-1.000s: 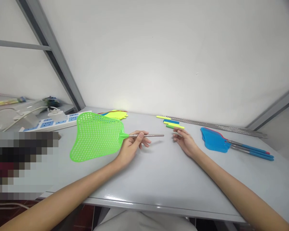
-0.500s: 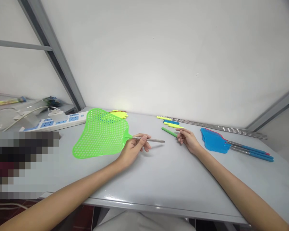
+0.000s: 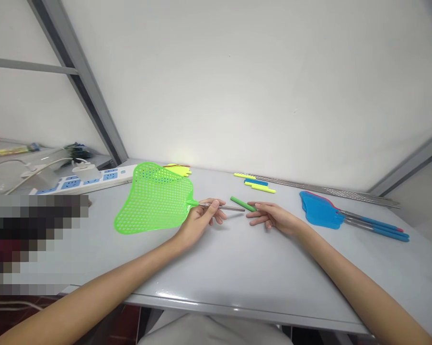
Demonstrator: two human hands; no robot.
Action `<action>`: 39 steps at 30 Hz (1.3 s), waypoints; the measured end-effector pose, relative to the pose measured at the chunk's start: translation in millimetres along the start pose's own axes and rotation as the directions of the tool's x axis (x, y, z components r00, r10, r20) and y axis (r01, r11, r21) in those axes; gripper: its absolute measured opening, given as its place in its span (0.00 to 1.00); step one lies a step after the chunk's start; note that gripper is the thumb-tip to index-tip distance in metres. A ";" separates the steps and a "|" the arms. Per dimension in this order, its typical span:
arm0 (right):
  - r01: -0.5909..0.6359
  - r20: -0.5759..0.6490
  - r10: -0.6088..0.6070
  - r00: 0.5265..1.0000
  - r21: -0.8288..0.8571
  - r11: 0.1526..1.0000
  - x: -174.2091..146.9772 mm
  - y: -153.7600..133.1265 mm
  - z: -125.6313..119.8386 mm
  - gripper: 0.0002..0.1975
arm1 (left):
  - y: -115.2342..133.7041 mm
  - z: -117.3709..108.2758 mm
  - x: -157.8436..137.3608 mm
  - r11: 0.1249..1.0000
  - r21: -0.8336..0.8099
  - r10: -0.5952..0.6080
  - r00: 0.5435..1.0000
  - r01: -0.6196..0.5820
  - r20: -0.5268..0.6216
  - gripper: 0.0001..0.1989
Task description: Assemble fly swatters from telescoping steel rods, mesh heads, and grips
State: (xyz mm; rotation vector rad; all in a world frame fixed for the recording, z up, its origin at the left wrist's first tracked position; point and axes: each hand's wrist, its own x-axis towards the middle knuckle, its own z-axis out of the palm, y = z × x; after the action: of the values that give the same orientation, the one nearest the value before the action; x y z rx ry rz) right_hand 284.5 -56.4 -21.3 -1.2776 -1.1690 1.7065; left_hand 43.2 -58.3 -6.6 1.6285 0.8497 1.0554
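My left hand (image 3: 203,218) is closed around the metal rod of a green fly swatter (image 3: 156,201), whose perforated head points left. The rod's bare end sticks out to the right of my fingers. My right hand (image 3: 271,216) pinches a green handle sleeve (image 3: 242,203) near its right end, between thumb and index finger; the other fingers are loosely spread. The sleeve slants up to the left, close to the rod's end. Whether the two touch, I cannot tell.
Yellow and blue handle sleeves (image 3: 262,188) lie near the wall beside several thin metal rods (image 3: 327,190). At right rest blue fly swatters (image 3: 322,213). A power strip (image 3: 108,178) and yellow swatter heads (image 3: 178,169) are at back left. A pixelated patch covers the left edge.
My right hand has moved left and slightly down with the green sleeve, bringing it closer to the rod's end. My left hand and the swatter have shifted only slightly.
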 end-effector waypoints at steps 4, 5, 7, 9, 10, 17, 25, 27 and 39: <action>0.005 -0.006 -0.005 1.000 0.039 0.999 0.7 0.4 0.8 0.16 | 0.5 -0.6 0.1 1.000 -0.010 -0.002 1.000 0.002 -0.020 0.16; 0.009 -0.011 -0.009 1.000 0.043 0.999 1.0 0.7 0.7 0.16 | 0.9 -0.9 0.2 1.000 -0.015 -0.002 1.000 0.001 -0.028 0.17; 0.021 -0.026 -0.020 0.999 0.053 0.998 1.4 1.4 0.6 0.16 | 2.1 -1.7 0.9 1.000 -0.030 0.000 0.999 -0.002 -0.046 0.17; 0.036 -0.041 -0.034 0.999 0.067 0.997 1.6 1.9 0.5 0.15 | 3.0 -2.7 1.8 0.999 -0.047 0.001 0.998 -0.004 -0.064 0.17; 0.046 -0.047 -0.043 0.998 0.074 0.996 1.8 2.2 0.4 0.15 | 3.4 -3.2 2.3 0.998 -0.057 0.002 0.997 -0.006 -0.074 0.17; 0.116 -0.099 -0.108 0.989 0.077 0.990 2.1 2.5 1.0 0.14 | 6.8 -7.5 3.5 0.993 -0.112 0.026 0.992 -0.040 -0.123 0.15; 0.158 -0.127 -0.127 0.984 0.269 0.950 6.7 4.7 -3.2 0.11 | 10.3 -13.7 5.2 0.975 -0.174 0.095 0.969 -0.136 -0.227 0.14; 0.173 -0.146 -0.129 0.981 0.349 0.921 8.8 6.2 -5.3 0.09 | 11.1 -13.8 4.0 0.975 -0.163 0.111 0.968 -0.150 -0.227 0.14; 0.172 -0.136 -0.125 0.983 0.424 0.889 7.4 7.0 -4.1 0.08 | 12.2 -7.7 -7.0 0.974 -0.072 0.210 0.973 -0.217 -0.091 0.14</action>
State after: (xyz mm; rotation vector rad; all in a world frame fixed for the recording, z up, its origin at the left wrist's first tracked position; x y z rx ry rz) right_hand 286.4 -51.2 -30.8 -0.9602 -0.7435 1.6448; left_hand 34.0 -65.2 4.6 1.6428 0.6856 1.2988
